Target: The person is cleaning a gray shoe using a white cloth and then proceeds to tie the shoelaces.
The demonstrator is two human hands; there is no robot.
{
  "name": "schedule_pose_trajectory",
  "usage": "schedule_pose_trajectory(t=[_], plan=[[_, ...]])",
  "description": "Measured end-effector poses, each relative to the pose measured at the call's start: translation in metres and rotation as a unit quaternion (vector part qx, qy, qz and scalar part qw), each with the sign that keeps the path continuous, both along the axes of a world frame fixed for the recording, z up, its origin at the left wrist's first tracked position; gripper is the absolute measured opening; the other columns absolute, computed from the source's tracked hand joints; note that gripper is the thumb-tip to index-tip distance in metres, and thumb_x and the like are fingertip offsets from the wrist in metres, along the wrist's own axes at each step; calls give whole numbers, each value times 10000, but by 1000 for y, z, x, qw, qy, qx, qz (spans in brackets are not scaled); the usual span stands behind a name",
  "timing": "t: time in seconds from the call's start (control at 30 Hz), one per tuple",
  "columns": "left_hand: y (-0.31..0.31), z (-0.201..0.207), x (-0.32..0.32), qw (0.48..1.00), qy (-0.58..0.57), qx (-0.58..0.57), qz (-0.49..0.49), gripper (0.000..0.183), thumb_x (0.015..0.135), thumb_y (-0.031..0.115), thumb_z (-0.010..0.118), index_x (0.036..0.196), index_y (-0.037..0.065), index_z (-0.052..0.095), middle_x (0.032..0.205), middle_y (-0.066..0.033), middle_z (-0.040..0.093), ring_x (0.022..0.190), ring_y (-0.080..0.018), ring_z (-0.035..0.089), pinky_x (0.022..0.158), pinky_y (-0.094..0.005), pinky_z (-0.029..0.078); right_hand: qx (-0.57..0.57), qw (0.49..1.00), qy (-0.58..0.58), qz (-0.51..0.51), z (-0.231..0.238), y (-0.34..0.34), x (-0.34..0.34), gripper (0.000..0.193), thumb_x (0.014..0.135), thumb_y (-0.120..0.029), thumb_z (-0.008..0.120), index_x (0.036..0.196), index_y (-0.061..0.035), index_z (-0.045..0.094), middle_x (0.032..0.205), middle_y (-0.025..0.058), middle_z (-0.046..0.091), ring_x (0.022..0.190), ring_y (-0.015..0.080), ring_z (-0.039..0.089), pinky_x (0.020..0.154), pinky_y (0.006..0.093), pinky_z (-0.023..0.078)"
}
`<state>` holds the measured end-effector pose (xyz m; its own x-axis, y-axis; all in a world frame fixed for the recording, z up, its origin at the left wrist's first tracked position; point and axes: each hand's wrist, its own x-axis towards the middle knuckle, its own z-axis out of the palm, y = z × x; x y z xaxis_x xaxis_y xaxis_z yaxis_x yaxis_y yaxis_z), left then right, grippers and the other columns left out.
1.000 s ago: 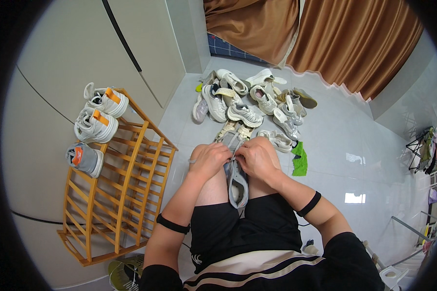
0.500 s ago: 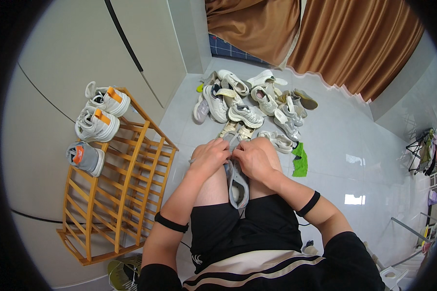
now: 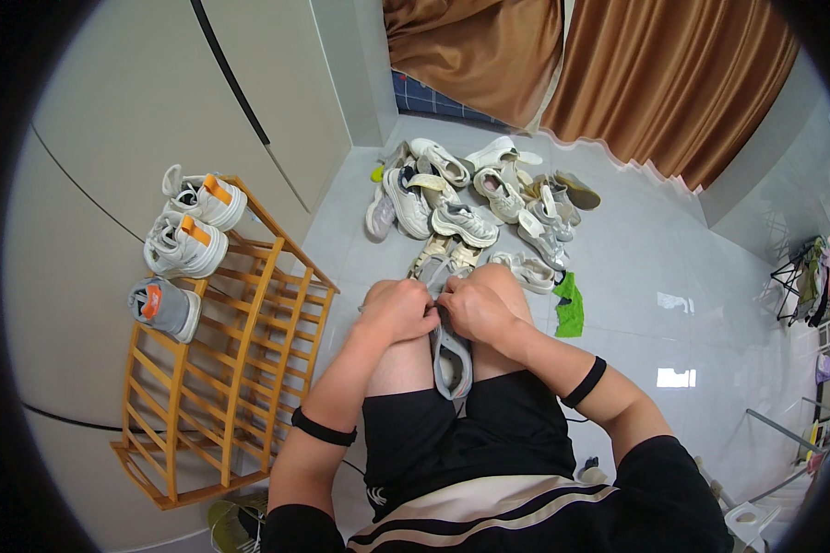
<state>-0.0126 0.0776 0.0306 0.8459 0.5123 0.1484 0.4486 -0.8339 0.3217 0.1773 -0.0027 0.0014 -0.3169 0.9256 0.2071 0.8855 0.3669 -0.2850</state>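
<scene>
A grey sneaker (image 3: 452, 366) is wedged between my thighs, its heel toward me. My left hand (image 3: 399, 311) is closed at the front of the shoe's opening, its fingers bent over the lacing. Close beside it, my right hand (image 3: 476, 310) pinches there too, thumb and fingers together. A pale shoelace (image 3: 448, 265) shows just past the fingertips. The hands cover the sneaker's tongue and most of the lacing.
At left stands a slatted wooden shoe rack (image 3: 221, 369) with a pair of white sneakers (image 3: 186, 243) and a grey shoe (image 3: 163, 306) on top. Many light shoes (image 3: 466, 221) lie piled ahead, near a green cloth (image 3: 570, 304). Brown curtains (image 3: 664, 83) hang beyond.
My left hand has turned a little and drawn slightly toward me, with the gap between the hands a bit changed. The sneaker stays between my thighs.
</scene>
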Motion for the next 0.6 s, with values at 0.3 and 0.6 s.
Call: schedule_pose_trajectory(t=[0.3, 0.6], plan=[[-1, -18, 23, 972, 44, -89, 214, 134, 735, 163, 816, 798, 45, 805, 849, -206, 763, 807, -392, 746, 786, -452, 612, -14, 999, -32, -42, 14, -3, -17, 257, 779, -201, 741, 957, -16, 740, 968, 196, 698, 900, 336, 726, 831, 403, 596], [-15, -2, 14, 981, 0, -104, 165, 187, 693, 105, 823, 874, 57, 815, 864, -178, 769, 841, -353, 756, 800, -446, 608, -11, 996, -27, -89, 7, -6, -14, 335, 724, -121, 807, 1011, 1, 685, 994, 208, 683, 829, 355, 728, 763, 420, 603]])
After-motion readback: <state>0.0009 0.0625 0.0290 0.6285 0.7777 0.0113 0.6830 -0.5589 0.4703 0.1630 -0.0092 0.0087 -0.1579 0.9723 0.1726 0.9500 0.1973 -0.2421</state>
